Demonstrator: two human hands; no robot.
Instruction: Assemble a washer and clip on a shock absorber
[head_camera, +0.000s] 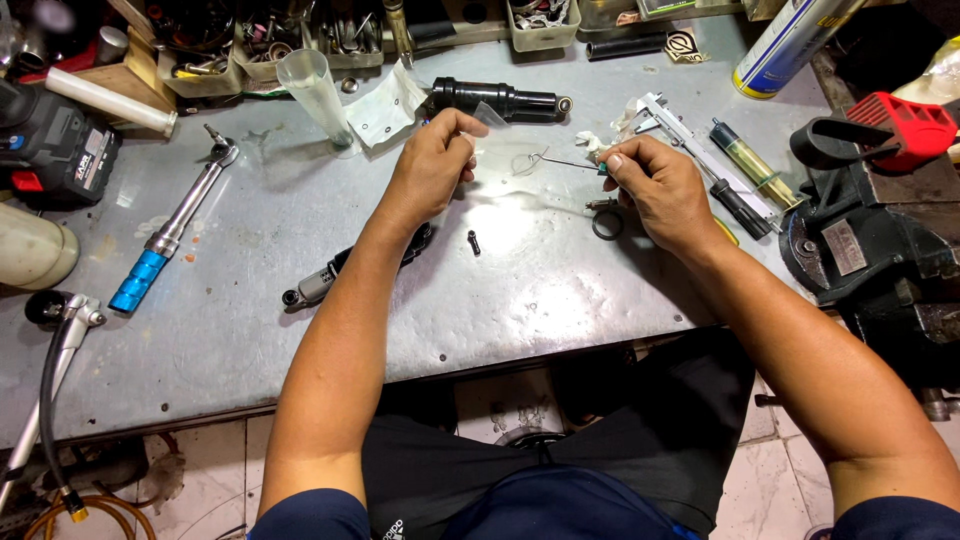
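Fingers of the left hand (432, 160) are curled and pressed together, pinching a small clear plastic bag (493, 128) above the grey metal workbench (300, 290). Fingers of the right hand (655, 190) are closed around a thin pick tool (570, 163), whose wire-like tip points left toward the other hand; a thin ring (522, 163) seems to hang near that tip, though it is too faint to be sure.

Seen from the head camera, a black rubber ring (606, 222) lies on the bench just below the right hand, and a small black bolt (473, 242) sits between the forearms. A black shock absorber (500, 99) lies beyond the hands, a caliper (690, 135) to the right, a blue-handled wrench (170, 235) well to the left, and a vise (880, 240) at the right edge.
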